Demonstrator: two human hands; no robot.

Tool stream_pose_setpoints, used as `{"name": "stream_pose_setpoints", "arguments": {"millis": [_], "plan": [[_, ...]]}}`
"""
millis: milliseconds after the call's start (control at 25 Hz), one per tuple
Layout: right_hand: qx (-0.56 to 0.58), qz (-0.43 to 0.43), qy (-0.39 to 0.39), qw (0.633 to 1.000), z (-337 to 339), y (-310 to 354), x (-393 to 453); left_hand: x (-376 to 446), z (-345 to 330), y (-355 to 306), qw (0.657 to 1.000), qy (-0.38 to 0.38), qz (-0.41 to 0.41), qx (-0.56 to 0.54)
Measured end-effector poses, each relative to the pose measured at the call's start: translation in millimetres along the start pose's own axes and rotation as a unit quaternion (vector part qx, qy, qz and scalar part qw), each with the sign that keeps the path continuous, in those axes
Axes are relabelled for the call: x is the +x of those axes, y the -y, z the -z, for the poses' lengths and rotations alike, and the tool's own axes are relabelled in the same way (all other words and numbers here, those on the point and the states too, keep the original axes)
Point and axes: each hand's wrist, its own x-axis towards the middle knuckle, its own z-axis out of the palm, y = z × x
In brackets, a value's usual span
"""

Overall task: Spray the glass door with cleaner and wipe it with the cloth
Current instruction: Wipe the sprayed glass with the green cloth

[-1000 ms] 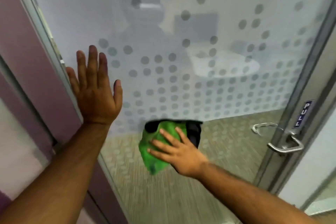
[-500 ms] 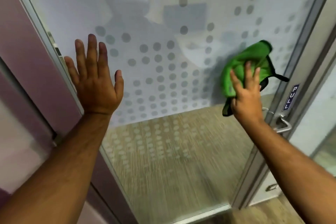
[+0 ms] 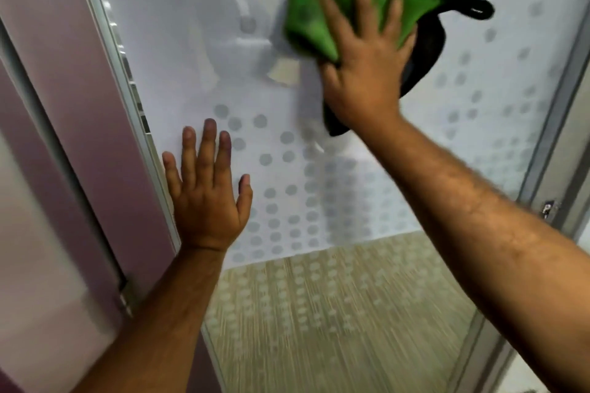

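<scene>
Two hands flat on the door, cloth high under the right

Both arms reach up and forward from the bottom of my view. I see the left hand point(image 3: 207, 198) pressed palm-flat on the glass door point(image 3: 191, 41), close to its left frame point(image 3: 127, 99), fingers straight and pointing up, thumb splayed out to the right. It holds nothing; the hand is fully spread. Its forearm rises from the lower left corner.

My right arm crosses from the lower right, stretched out long, wrist bent slightly so the right hand point(image 3: 364, 67) lies flat against the pane near the top of my view. Fingers are fanned wide and point upward. Under them sits the cloth point(image 3: 319, 9), green with a black edge and a black loop sticking out to the right. The palm and fingers pin it to the glass rather than clutch it; only the thumb seems tucked around its lower green fold. Black fabric hangs below the wrist.

Frosted dots cover the pane around both hands. Motion blur softens the cloth's edges.
</scene>
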Motion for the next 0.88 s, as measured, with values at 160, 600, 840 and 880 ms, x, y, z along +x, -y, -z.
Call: {"name": "stream_pose_setpoints", "arguments": {"millis": [160,600,840,880], "plan": [[0.009,0.172,0.043,0.984,-24.5,32.7,-103.7,2.4,4.6,-1.2,1.0,0.0,0.0,-0.004],[-0.123,0.147,0.192,0.963,11.3,-94.6,-200.2,1.7,9.9,1.5,0.999,0.045,0.003,-0.001],[0.043,-0.134,0.102,0.985,41.9,-104.7,-12.1,1.3,19.6,-8.5,0.996,0.088,0.028,0.004],[0.06,-0.148,0.09,0.983,37.3,-90.5,0.4,1.5,20.8,-11.2,0.995,0.097,0.036,0.0]]}}
